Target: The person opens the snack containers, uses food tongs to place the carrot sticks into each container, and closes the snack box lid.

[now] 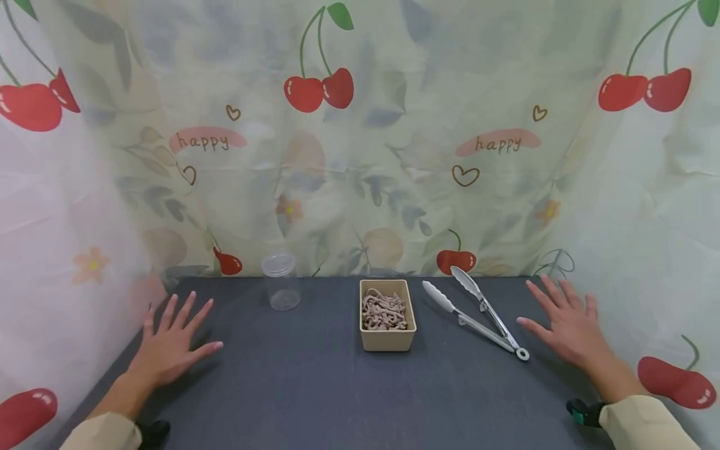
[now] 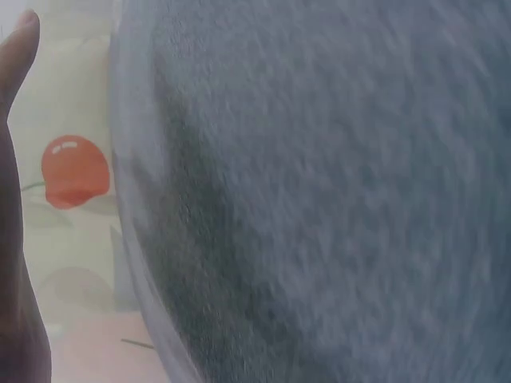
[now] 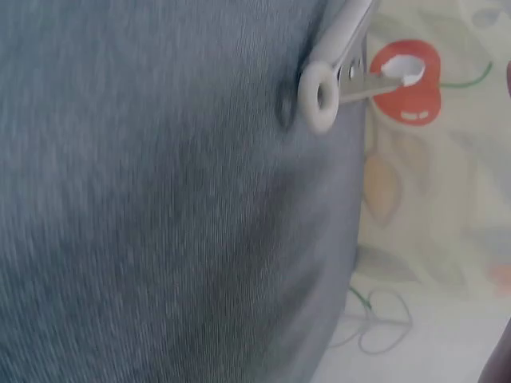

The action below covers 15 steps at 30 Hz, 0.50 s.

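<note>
At the left side of the dark table, my left hand [image 1: 167,350] has its fingers spread and holds nothing. My right hand [image 1: 570,325] is spread in the same way at the right side, also holding nothing. Nearest to it lie metal tongs [image 1: 484,319], their two arms apart and their ring end [image 3: 319,97] toward me. In the middle stands a tan rectangular box [image 1: 388,341] filled with greyish-brown, string-like strips [image 1: 385,310]. A clear jar [image 1: 282,290] with a lid stands upright at the back, between the left hand and the box.
The dark grey cloth-like tabletop [image 1: 292,387] ends at a printed curtain [image 1: 371,156] behind it. Further curtain sides [image 1: 664,237] close in on the left and right, close to the hands.
</note>
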### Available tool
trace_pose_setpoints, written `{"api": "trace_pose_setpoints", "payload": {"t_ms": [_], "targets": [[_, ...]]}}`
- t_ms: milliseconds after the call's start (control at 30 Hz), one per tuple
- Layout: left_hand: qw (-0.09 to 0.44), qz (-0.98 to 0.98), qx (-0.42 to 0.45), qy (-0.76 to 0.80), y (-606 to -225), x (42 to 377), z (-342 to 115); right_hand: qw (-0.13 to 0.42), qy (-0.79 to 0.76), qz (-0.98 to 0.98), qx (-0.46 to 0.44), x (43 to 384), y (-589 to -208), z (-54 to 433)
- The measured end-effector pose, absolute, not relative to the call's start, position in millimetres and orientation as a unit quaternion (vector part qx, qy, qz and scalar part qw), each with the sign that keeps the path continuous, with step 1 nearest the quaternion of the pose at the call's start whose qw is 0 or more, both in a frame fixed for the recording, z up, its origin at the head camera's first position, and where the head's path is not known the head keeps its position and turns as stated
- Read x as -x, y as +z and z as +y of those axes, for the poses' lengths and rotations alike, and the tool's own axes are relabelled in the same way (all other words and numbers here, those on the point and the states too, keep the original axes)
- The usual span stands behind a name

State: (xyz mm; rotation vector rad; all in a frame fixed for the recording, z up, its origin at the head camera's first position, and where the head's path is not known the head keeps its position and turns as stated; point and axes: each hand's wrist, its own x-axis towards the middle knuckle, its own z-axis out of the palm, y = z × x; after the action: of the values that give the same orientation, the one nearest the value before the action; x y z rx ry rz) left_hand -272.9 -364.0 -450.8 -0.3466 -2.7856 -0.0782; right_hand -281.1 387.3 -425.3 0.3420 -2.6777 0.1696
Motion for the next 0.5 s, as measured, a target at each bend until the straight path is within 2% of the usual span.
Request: {"api": "trace_pose_setpoints", "payload": {"t_ms": [233, 500], "targets": [[0.144, -0.98, 0.105, -0.091, -449.7, 276.8, -354.5, 0.235, 0.095, -0.956, -0.15, 285.1, -427.3, 375.3], [0.163, -0.965, 0.115, -0.17, -448.3, 277.3, -337.1, 0.223, 0.192, -0.942, -0.16, 285.1, -428.2, 358.4]]}}
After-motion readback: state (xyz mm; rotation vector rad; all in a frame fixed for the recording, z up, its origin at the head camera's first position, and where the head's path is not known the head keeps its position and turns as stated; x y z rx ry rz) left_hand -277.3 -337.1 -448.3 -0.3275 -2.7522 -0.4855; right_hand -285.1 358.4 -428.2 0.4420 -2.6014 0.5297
